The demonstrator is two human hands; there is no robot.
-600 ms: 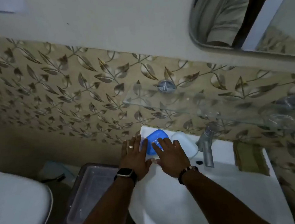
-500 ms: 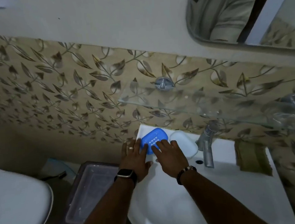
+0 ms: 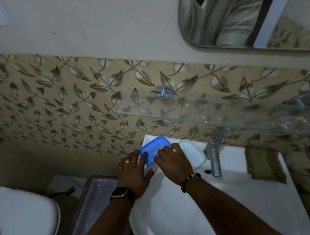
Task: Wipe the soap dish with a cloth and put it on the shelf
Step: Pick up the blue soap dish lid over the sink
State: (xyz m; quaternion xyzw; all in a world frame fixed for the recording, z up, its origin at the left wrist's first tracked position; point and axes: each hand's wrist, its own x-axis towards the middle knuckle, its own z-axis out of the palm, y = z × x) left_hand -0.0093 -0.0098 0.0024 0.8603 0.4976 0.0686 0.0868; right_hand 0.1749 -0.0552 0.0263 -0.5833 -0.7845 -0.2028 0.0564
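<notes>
A blue soap dish [image 3: 154, 148] with a slotted top sits on the back left corner of the white sink [image 3: 232, 191]. My left hand [image 3: 134, 172] grips its left edge, thumb resting on the sink rim. My right hand [image 3: 173, 161] has its fingers on the dish's right side and top. Beside the dish lies a white lid-like tray [image 3: 192, 152], partly hidden by my right hand. A tan cloth [image 3: 263, 162] lies folded on the sink's right ledge. The glass shelf [image 3: 196, 110] hangs on the tiled wall above the sink.
A metal tap [image 3: 213, 153] stands just right of the white tray. A mirror [image 3: 244, 12] hangs above the shelf. A clear plastic bin [image 3: 94, 199] and a white toilet lid [image 3: 19, 223] are on the floor side at left. A small clear object [image 3: 291, 122] rests on the shelf's right end.
Both hands have stayed at the blue dish; my right fingers have closed further over its right side and the dish appears tilted slightly up from the ledge.
</notes>
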